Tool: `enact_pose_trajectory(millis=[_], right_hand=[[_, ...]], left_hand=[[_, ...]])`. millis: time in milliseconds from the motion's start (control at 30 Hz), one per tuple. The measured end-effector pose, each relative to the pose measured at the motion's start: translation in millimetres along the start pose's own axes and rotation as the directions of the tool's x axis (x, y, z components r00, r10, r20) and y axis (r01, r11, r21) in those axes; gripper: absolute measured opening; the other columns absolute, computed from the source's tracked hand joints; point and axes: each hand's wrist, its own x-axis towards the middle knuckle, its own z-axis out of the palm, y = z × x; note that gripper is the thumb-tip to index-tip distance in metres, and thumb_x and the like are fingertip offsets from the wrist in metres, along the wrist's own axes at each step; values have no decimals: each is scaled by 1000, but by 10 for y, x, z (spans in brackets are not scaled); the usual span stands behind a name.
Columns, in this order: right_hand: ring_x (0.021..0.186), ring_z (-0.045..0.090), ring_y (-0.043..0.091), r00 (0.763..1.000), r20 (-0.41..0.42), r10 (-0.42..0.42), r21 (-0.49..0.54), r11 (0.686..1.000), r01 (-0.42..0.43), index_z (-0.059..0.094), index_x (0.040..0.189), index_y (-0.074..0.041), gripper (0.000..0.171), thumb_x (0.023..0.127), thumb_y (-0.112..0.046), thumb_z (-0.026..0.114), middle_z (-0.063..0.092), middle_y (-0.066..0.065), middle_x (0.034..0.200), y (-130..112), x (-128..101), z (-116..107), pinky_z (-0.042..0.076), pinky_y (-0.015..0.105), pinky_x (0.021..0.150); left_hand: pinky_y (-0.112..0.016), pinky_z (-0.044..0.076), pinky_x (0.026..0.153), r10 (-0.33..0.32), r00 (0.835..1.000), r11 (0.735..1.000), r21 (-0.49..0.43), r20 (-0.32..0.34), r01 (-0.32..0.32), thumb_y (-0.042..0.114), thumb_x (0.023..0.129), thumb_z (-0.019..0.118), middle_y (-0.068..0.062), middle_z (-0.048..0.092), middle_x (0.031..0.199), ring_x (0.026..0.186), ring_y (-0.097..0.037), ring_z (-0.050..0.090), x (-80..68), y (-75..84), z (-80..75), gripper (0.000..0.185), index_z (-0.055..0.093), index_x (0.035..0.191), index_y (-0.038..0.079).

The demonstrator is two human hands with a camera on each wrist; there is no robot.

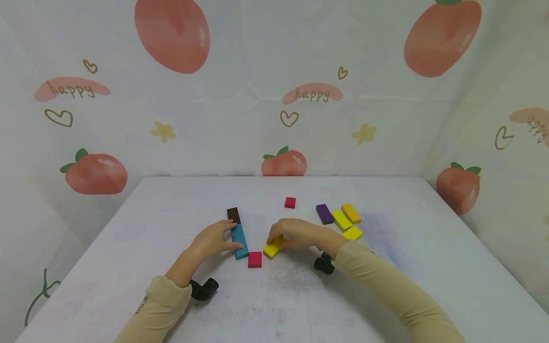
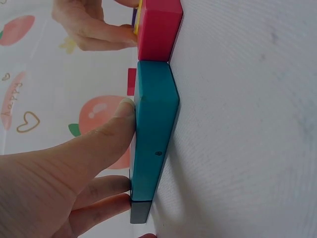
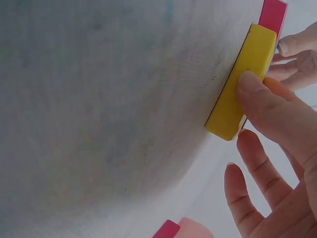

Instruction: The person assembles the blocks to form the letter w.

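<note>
A blue rectangular block (image 1: 240, 245) lies with a dark brown block (image 1: 233, 214) at its far end and a red square block (image 1: 255, 259) by its near corner. My left hand (image 1: 212, 239) rests on the blue block, its thumb near one end and its fingertips by the dark block. In the left wrist view, the thumb lies along the top edge of the blue block (image 2: 156, 134). With thumb and fingers, my right hand (image 1: 298, 232) pinches a yellow block (image 1: 272, 249), angled just right of the red square. The right wrist view shows that yellow block (image 3: 242, 84) near the red one.
Another red block (image 1: 290, 203) lies farther back. To the right are a purple block (image 1: 324, 214), an orange-yellow block (image 1: 351, 213) and yellow blocks (image 1: 341, 221), partly hidden behind the right forearm. Black wrist cameras (image 1: 205, 289) hang under both wrists. A printed cloth stands behind the white table (image 1: 274, 305).
</note>
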Motion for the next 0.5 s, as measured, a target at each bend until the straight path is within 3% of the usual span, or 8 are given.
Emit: enact_pose_trajectory(millis=[500], right_hand=[[105,54,11,998,-8,-60,-29,998,60,68,113,-17,27,86,-13,65,67,-5,114,22,36,-3,47,21,92]], left_hand=[[-53,40,104,2,1000,1000,7,-3,-2,36,80,72,-21,47,140,129,-41,43,2,2,-4,65,52,130,0]])
